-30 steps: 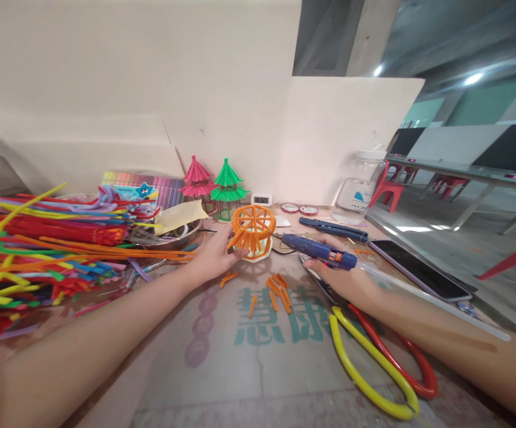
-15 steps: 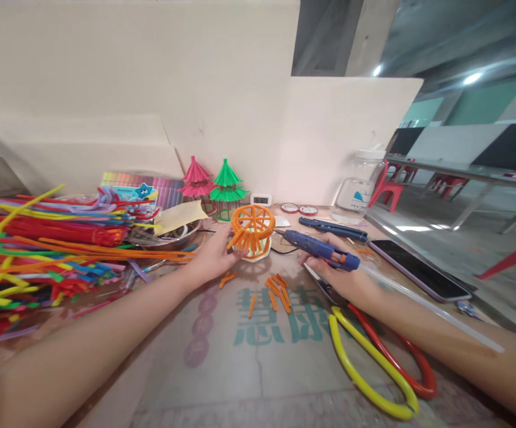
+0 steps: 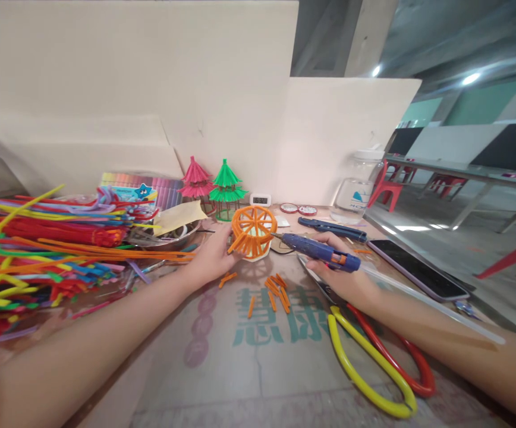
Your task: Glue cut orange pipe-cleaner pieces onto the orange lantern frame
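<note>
My left hand (image 3: 216, 255) is closed on the left side of an orange pipe-cleaner frame (image 3: 254, 224), a spoked ring with short strips slanting down from its rim. A pale base shows beneath it. In my right hand (image 3: 329, 261) is a blue glue gun (image 3: 318, 249), its tip pointing left at the right edge of the orange frame; I cannot tell whether it touches. Short cut orange pipe-cleaner pieces (image 3: 278, 291) lie on the table below. Scissors (image 3: 369, 362) with yellow and red handles lie partly beneath my right hand and forearm.
A heap of coloured pipe cleaners (image 3: 53, 249) covers the left side. Pink (image 3: 194, 178) and green (image 3: 226, 184) pagoda-like models stand behind, beside a small digital clock (image 3: 260, 200). To the right are a water bottle (image 3: 356, 190), a dark blue tool (image 3: 332, 229) and a phone (image 3: 416, 270).
The orange frame has tilted so its spoked top faces me more. The glue gun's tip has dropped slightly and moved a little left, staying at the frame's right edge.
</note>
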`<action>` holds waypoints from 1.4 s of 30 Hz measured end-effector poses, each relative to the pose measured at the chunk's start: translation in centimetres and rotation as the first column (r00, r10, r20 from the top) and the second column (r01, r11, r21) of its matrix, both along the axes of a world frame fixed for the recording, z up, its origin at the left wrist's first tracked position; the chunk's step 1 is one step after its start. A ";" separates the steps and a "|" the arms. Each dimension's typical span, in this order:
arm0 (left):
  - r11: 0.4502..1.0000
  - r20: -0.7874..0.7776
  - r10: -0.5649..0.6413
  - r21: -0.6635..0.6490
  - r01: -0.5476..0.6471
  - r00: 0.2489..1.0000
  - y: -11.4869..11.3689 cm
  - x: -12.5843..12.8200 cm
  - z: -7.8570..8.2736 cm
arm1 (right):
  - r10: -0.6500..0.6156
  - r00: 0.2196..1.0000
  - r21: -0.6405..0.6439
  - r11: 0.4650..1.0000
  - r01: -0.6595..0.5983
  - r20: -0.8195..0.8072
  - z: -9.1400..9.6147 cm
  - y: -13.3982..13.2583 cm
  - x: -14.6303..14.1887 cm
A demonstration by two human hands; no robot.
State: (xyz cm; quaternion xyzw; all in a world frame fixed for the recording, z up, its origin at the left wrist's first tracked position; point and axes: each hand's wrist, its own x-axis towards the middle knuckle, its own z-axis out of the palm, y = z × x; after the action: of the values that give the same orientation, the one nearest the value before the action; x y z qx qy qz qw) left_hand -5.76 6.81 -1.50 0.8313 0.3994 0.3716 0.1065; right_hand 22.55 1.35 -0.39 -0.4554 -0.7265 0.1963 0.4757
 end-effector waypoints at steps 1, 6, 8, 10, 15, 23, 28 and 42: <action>1.000 -0.001 -0.007 0.004 0.007 1.000 0.1 0.0 0.0 | -0.002 1.000 -0.001 1.000 0.002 -0.004 0.0 0.0 0.0; 1.000 0.001 -0.019 0.011 0.019 1.000 0.2 -0.1 -0.2 | 0.012 1.000 -0.019 1.000 -0.012 -0.008 0.1 0.0 -0.1; 1.000 -0.005 -0.014 0.008 0.014 1.000 0.2 -0.1 -0.1 | 0.016 1.000 -0.020 1.000 -0.016 -0.005 0.0 0.0 -0.1; 1.000 -0.007 -0.011 0.008 0.011 1.000 0.1 -0.1 -0.1 | 0.013 1.000 -0.014 1.000 -0.014 -0.007 0.0 0.0 0.0; 1.000 -0.016 -0.002 0.001 0.002 1.000 0.1 0.0 0.0 | 0.022 1.000 -0.013 1.000 -0.022 -0.005 -0.1 0.1 0.0; 0.999 0.003 -0.002 -0.036 0.002 1.000 0.5 -0.3 -0.4 | 0.018 1.000 0.006 1.000 -0.018 -0.019 0.0 0.2 -0.2; 0.999 -0.003 0.002 -0.048 -0.002 1.000 0.4 -0.3 -0.3 | 0.031 0.999 0.007 1.000 -0.031 -0.015 0.2 0.2 -0.3; 0.998 0.009 -0.024 -0.057 0.025 1.000 0.4 -0.4 -0.4 | 0.043 0.999 -0.026 0.999 -0.044 -0.032 0.1 0.3 -0.3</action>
State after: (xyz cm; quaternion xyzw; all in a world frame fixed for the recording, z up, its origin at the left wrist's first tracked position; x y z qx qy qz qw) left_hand -6.15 7.18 -1.88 0.8313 0.3991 0.3620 0.1363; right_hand 22.24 1.70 -0.27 -0.4428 -0.7258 0.2235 0.4767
